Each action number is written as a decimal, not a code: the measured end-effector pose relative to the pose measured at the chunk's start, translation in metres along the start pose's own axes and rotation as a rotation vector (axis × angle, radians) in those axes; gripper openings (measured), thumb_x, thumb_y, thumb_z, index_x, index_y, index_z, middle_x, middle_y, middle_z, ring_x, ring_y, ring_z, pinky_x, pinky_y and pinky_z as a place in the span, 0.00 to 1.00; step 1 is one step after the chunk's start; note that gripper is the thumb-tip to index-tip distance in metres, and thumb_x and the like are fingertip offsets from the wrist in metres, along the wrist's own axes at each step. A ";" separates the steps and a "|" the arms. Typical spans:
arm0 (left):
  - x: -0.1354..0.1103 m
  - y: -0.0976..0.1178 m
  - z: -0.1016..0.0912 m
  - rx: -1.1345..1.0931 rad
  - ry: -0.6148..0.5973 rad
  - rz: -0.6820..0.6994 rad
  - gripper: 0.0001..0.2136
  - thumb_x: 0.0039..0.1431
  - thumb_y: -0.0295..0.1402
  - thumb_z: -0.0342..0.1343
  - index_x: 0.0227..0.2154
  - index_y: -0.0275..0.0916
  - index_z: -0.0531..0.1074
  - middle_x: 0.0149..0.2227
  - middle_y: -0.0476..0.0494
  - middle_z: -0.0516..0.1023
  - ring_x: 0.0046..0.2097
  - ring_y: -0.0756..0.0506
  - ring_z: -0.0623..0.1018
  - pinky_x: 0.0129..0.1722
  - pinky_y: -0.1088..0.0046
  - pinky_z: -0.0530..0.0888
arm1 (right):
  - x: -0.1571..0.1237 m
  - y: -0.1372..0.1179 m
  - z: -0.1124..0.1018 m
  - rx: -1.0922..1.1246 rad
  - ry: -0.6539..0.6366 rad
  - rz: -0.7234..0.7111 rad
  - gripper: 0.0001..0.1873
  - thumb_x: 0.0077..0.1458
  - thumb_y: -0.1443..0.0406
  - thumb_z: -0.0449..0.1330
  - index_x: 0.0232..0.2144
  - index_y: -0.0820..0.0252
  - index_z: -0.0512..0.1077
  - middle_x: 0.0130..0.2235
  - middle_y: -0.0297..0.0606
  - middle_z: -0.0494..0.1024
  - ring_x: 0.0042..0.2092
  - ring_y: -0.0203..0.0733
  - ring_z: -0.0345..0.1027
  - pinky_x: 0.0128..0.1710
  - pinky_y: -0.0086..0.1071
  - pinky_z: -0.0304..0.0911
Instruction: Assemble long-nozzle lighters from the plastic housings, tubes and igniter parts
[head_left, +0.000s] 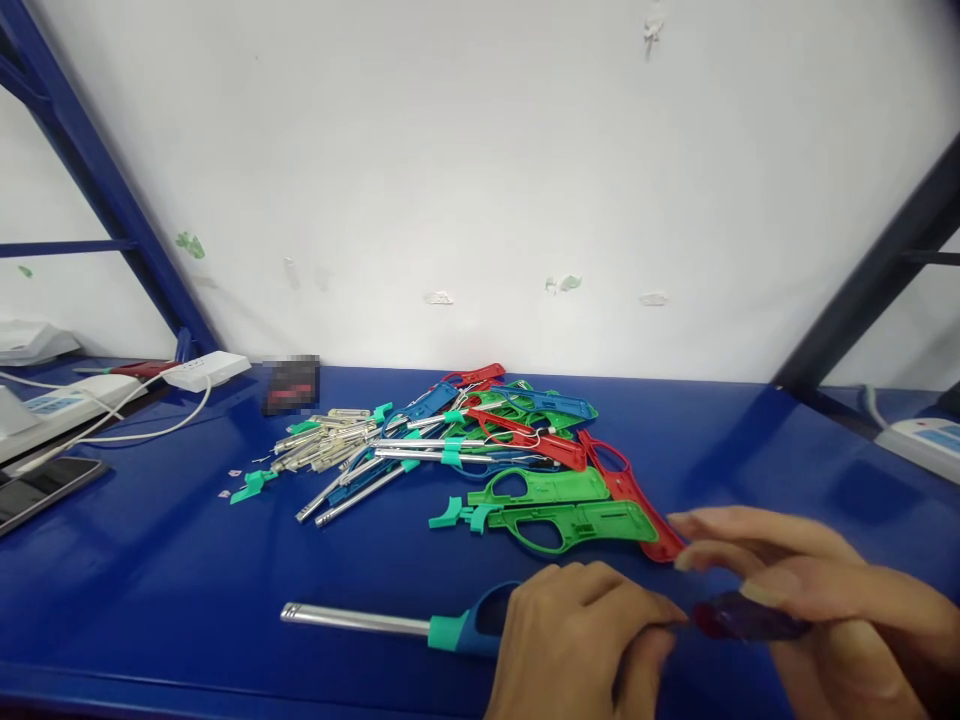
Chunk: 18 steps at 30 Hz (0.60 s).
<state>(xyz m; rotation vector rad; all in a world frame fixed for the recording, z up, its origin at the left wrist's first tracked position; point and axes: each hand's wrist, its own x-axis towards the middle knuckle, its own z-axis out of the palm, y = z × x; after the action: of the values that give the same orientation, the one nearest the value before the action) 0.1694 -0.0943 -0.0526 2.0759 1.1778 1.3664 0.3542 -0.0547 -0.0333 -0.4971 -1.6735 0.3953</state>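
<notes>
Gripping a long lighter-shaped tool [444, 632] with a blue plastic handle, teal collar and silver metal tube, the person's left hand [589, 635] is curled over the handle near the front edge of the blue counter [187, 590]. The tool's long axis runs nearly sideways, its tube tip pointing left. To its right, the right hand [862, 610] pinches a small dark, red-ended piece [754, 616], blurred. Beyond lie two green plastic handle shells [600, 524], their looped guards leftward.
</notes>
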 end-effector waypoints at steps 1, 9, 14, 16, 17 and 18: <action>0.000 0.000 0.000 0.003 -0.004 0.001 0.12 0.62 0.22 0.63 0.44 0.45 0.83 0.39 0.51 0.87 0.38 0.44 0.85 0.39 0.70 0.76 | -0.003 0.006 -0.005 -0.021 -0.021 0.005 0.09 0.62 0.64 0.64 0.44 0.44 0.81 0.43 0.38 0.86 0.37 0.49 0.84 0.28 0.37 0.81; 0.001 0.003 0.001 0.011 0.003 -0.007 0.14 0.61 0.21 0.62 0.43 0.46 0.83 0.38 0.52 0.87 0.36 0.44 0.85 0.38 0.69 0.75 | -0.002 0.011 -0.019 -0.175 -0.041 0.135 0.11 0.51 0.55 0.74 0.37 0.47 0.83 0.33 0.42 0.85 0.30 0.51 0.81 0.21 0.36 0.77; 0.001 0.003 0.002 0.038 0.028 -0.003 0.13 0.60 0.21 0.62 0.42 0.47 0.83 0.36 0.53 0.87 0.34 0.45 0.84 0.35 0.71 0.73 | 0.001 0.013 -0.007 -0.169 0.066 0.139 0.18 0.51 0.46 0.72 0.40 0.43 0.82 0.38 0.44 0.83 0.42 0.59 0.80 0.36 0.47 0.80; 0.001 0.002 0.004 0.024 0.045 0.004 0.13 0.59 0.22 0.63 0.41 0.47 0.83 0.36 0.54 0.87 0.34 0.45 0.84 0.35 0.70 0.74 | -0.003 0.017 -0.006 -0.158 0.062 0.127 0.18 0.50 0.45 0.72 0.40 0.42 0.81 0.36 0.43 0.82 0.42 0.58 0.79 0.36 0.48 0.79; 0.001 0.001 0.005 0.024 0.052 0.000 0.12 0.59 0.22 0.63 0.41 0.47 0.83 0.36 0.54 0.87 0.34 0.45 0.84 0.36 0.70 0.74 | -0.005 0.020 -0.007 -0.154 0.060 0.121 0.17 0.50 0.45 0.72 0.40 0.41 0.81 0.35 0.42 0.81 0.40 0.57 0.79 0.35 0.48 0.78; 0.001 0.000 0.006 0.027 0.061 -0.007 0.12 0.59 0.22 0.64 0.40 0.47 0.83 0.36 0.54 0.87 0.34 0.45 0.84 0.37 0.70 0.75 | -0.008 0.023 -0.010 -0.149 0.057 0.115 0.16 0.50 0.45 0.71 0.39 0.40 0.80 0.33 0.40 0.80 0.38 0.55 0.78 0.33 0.46 0.77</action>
<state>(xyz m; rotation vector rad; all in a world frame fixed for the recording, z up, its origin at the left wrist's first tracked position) 0.1745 -0.0928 -0.0545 2.0605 1.2335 1.4270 0.3669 -0.0393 -0.0501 -0.7118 -1.6305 0.3380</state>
